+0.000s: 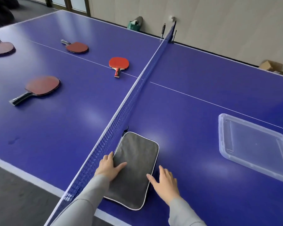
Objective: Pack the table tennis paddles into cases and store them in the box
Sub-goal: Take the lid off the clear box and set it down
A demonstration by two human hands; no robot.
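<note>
A grey paddle case with white piping lies flat on the blue table, just right of the net. My left hand rests with straight fingers on the case's left edge. At the case's right edge my right hand touches it, fingers spread. Several paddles lie beyond the net: a bright red one, a dark red one, another farther back and one at the far left. A clear plastic box sits on the table to the right.
The net runs diagonally across the table between the case and the paddles. Cardboard boxes and a green bag stand by the wall behind the table. Dark floor shows at the lower left.
</note>
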